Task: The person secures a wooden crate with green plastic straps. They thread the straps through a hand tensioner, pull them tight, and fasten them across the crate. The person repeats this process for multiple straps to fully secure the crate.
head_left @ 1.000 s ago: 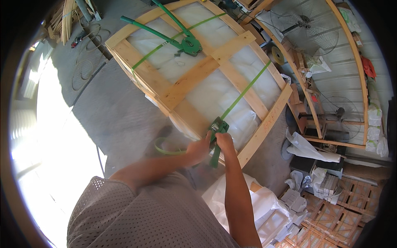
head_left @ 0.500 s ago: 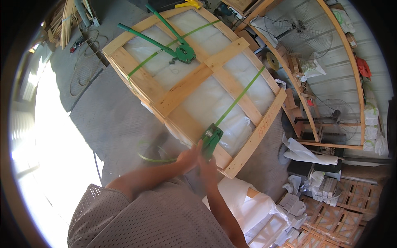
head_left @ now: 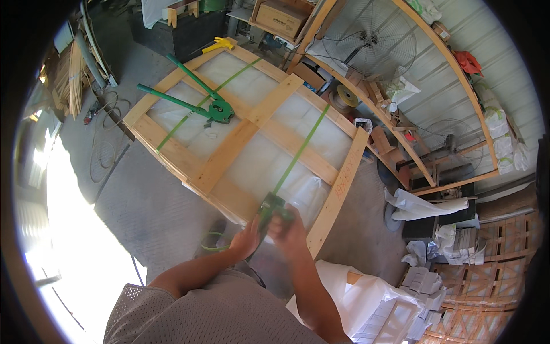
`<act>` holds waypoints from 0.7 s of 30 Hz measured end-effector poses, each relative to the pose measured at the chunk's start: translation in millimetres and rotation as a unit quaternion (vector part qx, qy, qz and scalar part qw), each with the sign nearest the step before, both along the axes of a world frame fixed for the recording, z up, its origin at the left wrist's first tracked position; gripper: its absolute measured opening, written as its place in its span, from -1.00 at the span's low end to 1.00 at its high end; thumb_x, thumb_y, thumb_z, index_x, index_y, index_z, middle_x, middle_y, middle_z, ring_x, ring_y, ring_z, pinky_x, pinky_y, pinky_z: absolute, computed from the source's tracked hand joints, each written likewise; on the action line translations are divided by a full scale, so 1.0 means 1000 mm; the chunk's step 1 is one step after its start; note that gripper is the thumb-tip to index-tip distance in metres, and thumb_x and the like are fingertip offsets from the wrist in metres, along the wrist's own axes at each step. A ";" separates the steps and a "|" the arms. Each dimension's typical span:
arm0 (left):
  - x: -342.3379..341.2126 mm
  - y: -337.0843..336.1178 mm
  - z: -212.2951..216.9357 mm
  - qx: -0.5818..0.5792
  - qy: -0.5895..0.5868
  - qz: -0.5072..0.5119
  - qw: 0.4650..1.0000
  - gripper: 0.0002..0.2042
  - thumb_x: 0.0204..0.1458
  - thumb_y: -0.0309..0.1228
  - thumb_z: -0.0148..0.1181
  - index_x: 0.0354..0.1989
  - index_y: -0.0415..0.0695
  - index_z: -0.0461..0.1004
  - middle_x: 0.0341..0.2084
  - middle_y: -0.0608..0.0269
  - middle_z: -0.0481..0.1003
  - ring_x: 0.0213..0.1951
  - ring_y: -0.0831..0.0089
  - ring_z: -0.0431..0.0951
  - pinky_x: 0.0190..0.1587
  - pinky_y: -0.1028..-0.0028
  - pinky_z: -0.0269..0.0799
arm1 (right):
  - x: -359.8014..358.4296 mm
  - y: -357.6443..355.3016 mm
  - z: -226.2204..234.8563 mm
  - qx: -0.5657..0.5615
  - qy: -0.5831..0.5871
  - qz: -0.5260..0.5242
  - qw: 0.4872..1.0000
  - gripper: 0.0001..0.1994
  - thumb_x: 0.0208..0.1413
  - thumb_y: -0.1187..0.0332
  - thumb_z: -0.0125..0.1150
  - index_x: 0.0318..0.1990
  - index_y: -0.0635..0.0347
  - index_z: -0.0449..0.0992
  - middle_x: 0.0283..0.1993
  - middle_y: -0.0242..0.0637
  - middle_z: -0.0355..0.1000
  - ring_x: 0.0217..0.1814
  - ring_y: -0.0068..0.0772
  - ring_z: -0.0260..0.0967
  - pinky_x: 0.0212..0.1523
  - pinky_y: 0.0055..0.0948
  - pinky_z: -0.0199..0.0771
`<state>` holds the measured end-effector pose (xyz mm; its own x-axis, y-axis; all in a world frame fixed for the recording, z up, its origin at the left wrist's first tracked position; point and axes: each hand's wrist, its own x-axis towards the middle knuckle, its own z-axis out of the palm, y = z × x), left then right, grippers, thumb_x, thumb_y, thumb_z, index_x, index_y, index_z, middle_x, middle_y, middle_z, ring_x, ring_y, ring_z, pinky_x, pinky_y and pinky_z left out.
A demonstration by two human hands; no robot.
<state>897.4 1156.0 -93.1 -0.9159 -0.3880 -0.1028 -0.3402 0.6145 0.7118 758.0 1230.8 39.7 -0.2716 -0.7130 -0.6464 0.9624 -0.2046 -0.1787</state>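
A green strapping tensioner (head_left: 271, 202) sits at the near edge of a wooden crate (head_left: 278, 123), on a taut green strap (head_left: 303, 142). My left hand (head_left: 246, 239) is closed on the tool's lower left side. My right hand (head_left: 288, 228), slightly blurred, is wrapped round its handle on the right. Under white film, the crate's contents show between the slats. A second green tool with two long handles, a strap sealer (head_left: 220, 110), rests on the crate's far left, on another green strap (head_left: 182, 124). The loose strap end (head_left: 215, 248) curls below my left hand.
A yellow hammer (head_left: 220, 44) lies at the crate's far edge. To the right stand a wooden frame (head_left: 378, 94), wire fans (head_left: 368, 39) and a strap reel (head_left: 345, 94). White-wrapped goods (head_left: 366, 298) are at my lower right. A hose (head_left: 109, 137) coils on the floor at left.
My right hand has risen and shifted right on the tensioner's handle. My left hand stays at the tool. The whole view has shifted, so the crate appears lower and further left.
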 end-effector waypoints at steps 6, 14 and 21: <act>0.002 -0.003 0.010 0.030 0.036 0.015 0.999 -0.36 0.13 -0.31 0.03 0.34 -0.23 -0.07 -0.03 -0.25 0.38 -0.32 -0.21 0.52 -0.27 -0.03 0.46 | 0.047 0.045 -0.050 0.100 0.035 -0.034 0.994 -0.61 0.23 0.00 0.03 -0.25 0.21 0.44 -0.59 -0.42 0.27 -0.59 -0.49 0.20 -0.57 -0.50 0.19; 0.050 -0.021 -0.004 -0.037 0.164 0.023 0.986 -0.56 0.08 -0.29 0.06 0.13 -0.19 0.24 -0.17 -0.10 0.45 -0.21 -0.11 0.49 -0.18 0.05 0.44 | 0.112 0.101 -0.108 0.242 0.118 0.088 0.959 -0.75 0.18 0.20 0.11 -0.30 0.23 0.45 -0.58 -0.36 0.34 -0.60 -0.44 0.29 -0.57 -0.45 0.32; 0.113 -0.092 -0.049 0.082 0.010 0.162 0.983 -0.72 0.17 -0.24 -0.03 -0.32 -0.21 0.49 -0.52 0.13 0.52 -0.46 0.25 0.54 -0.34 0.31 0.46 | 0.151 0.076 -0.068 0.253 0.238 0.193 0.918 -0.72 0.18 0.20 0.12 -0.28 0.31 0.47 -0.58 -0.34 0.34 -0.59 -0.48 0.29 -0.56 -0.48 0.27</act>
